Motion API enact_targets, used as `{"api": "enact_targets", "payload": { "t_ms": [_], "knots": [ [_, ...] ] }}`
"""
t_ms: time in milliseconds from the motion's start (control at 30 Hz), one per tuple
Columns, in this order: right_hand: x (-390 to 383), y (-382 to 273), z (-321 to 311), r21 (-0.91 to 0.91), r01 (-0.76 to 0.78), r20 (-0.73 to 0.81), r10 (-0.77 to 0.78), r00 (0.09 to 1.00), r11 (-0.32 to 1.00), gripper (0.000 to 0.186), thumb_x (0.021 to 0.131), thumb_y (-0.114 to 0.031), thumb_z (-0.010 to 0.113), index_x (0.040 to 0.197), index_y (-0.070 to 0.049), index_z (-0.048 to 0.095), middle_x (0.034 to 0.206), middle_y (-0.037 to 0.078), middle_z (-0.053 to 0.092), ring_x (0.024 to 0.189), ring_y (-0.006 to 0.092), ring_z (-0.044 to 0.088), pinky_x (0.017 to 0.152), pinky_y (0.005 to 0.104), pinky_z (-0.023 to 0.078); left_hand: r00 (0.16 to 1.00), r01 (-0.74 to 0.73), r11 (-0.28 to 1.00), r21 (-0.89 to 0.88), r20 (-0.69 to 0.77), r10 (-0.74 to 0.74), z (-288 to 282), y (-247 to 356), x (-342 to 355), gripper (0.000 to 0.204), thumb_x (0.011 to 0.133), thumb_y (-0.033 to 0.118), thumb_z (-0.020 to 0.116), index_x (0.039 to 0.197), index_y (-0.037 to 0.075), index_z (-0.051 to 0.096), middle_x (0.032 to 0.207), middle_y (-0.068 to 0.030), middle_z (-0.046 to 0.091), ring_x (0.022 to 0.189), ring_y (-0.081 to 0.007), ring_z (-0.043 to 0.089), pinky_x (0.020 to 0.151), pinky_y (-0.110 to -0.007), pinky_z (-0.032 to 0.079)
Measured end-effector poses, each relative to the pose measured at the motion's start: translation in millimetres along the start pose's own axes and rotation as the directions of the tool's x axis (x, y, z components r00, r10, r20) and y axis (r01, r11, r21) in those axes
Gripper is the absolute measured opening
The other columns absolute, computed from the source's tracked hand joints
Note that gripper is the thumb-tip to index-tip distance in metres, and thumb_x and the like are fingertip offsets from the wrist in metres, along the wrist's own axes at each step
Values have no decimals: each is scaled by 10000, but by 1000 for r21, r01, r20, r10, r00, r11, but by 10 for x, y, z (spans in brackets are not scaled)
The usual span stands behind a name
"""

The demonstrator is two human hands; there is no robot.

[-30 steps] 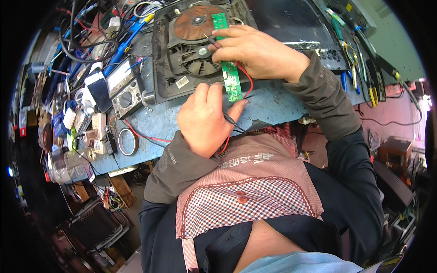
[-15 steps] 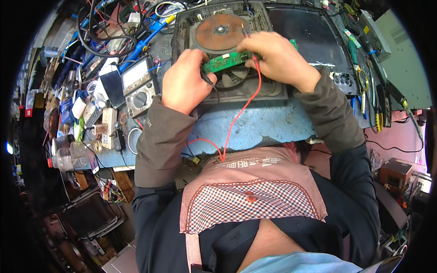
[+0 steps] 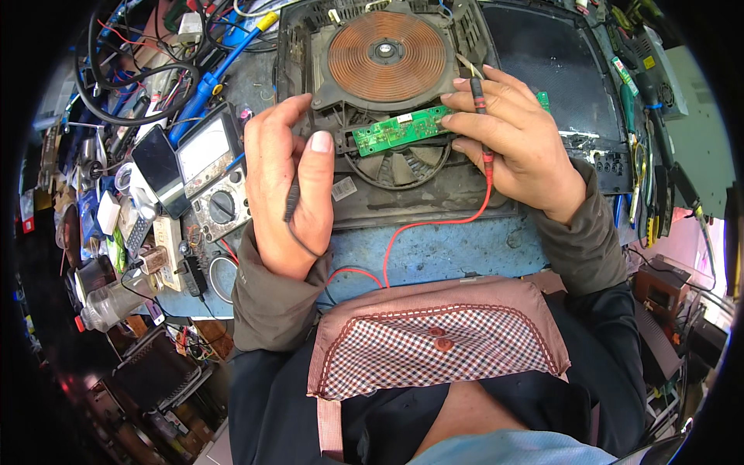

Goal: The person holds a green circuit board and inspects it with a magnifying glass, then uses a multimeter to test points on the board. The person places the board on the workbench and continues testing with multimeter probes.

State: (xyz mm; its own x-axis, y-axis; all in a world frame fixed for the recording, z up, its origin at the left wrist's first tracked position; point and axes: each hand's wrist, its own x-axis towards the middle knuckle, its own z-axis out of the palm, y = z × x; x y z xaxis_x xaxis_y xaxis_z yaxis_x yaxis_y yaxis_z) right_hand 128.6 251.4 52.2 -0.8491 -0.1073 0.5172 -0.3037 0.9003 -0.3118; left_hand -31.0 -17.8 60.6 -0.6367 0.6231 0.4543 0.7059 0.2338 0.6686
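Note:
In my right hand (image 3: 515, 136), the fingertips hold the right end of a narrow green circuit board (image 3: 399, 130). A red-and-black test probe (image 3: 487, 159) lies across those same fingers, its red lead running down toward the bench edge. The board is over the fan (image 3: 395, 167) of an opened induction cooker (image 3: 465, 190), just below its round copper coil (image 3: 368, 62). My left hand (image 3: 271, 186) is left of the board and apart from it, thumb raised and fingers extended. A black test probe (image 3: 292, 200) is tucked between that thumb and palm; its tip is hidden.
Left of my left hand are an analog multimeter (image 3: 221, 205) and a dark-screened phone (image 3: 161, 167). Cables, a blue tool with a yellow end (image 3: 205, 93) and clutter fill the left side. A black glass panel (image 3: 546, 66) lies right of the cooker, with hand tools beyond it.
My left hand has let go of the board's left end and moved left and down, opening its fingers. My right hand has moved right and down, still holding the board. The view has shifted closer.

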Motion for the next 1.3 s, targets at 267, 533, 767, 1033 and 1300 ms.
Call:
{"api": "enact_targets", "payload": {
  "t_ms": [267,533,767,1033,1300],
  "knots": [
    [7,117,104,-13,-57,-36,56,998,998,349,867,-46,835,1205,-107,775,1102,95,779,1138,357,747,1132,574,532,944,328,806,-492,135,-301,131,91,-120,302,1122,47,644,1407,-39,597,1151,-96,761,1010,-114,685,905,-274,549],
    [2,70,59,14,-38,-58,39,998,999,392,876,-61,865,1255,-82,769,1186,123,798,1216,370,748,1171,576,514,992,100,989,-109,90,-90,147,191,-205,196,972,-13,790,1146,-58,712,1012,-217,772,958,-291,801,857,-371,618],
    [-40,-91,-10,363,-113,-213,200,956,925,506,1028,-128,801,1517,-60,694,1017,99,742,974,272,723,955,426,568,976,-211,978,8,53,210,234,101,-226,209,889,-11,806,1065,-32,694,1080,-236,782,938,-424,766,843,-459,615],
    [-93,-36,-18,431,-213,-286,357,890,877,210,1020,-38,783,1214,38,809,986,120,758,843,203,704,774,326,550,984,-155,986,-56,75,159,284,37,-258,241,886,-2,805,1093,-18,683,1069,-213,778,902,-423,747,814,-462,601],
    [9,-150,30,429,-144,-200,249,948,892,192,945,4,818,1134,31,794,1049,167,801,959,233,797,901,330,623,975,-207,977,53,96,201,290,129,-275,239,892,20,803,1100,-12,690,1078,-212,774,921,-419,739,854,-479,581]
  ]
}}
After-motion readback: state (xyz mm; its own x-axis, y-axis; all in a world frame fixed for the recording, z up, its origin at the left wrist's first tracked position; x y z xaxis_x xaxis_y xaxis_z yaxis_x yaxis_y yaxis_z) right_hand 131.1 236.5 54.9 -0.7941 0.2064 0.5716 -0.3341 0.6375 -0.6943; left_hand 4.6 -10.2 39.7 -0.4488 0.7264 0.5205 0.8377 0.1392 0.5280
